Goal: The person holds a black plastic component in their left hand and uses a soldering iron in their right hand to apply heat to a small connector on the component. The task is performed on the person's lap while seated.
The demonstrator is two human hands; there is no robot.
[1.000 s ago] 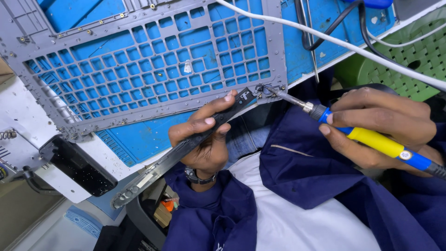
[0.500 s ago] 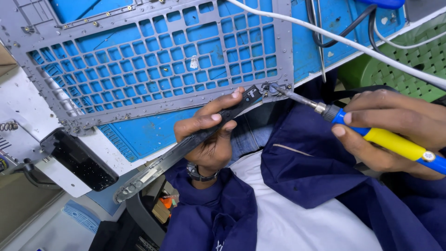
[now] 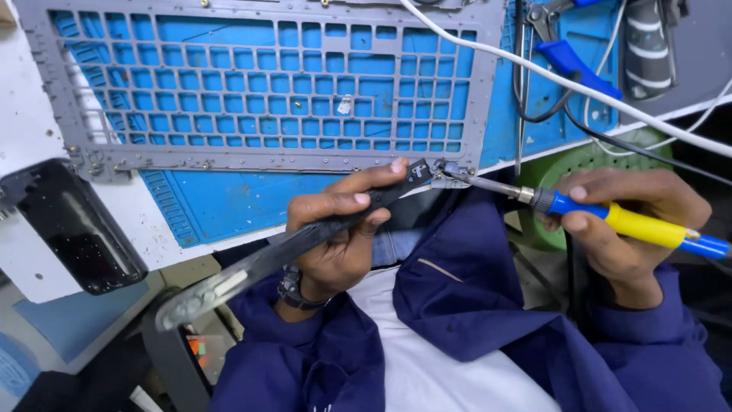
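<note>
- The surface (image 3: pixel 229 206), covered by a blue mat, lay just beyond both hands, its near edge running right above them.
- A grey perforated metal frame (image 3: pixel 259 152) rested flat on that mat, beyond the left hand and well clear of it.
- The long dark strip (image 3: pixel 305 240) was gripped in the left hand (image 3: pixel 335 236), fingers curled shut round its middle, its far end raised toward the right hand.
- The right hand (image 3: pixel 633 221) was closed round the blue-and-yellow handle of a screwdriver (image 3: pixel 633 223), whose tip met the small metal bracket (image 3: pixel 446 177) at the strip's end.
- To do this well, I judged, the strip should be braced steady, the shaft kept in line with the fastener, and the pressure light and even to avoid slipping.
</note>
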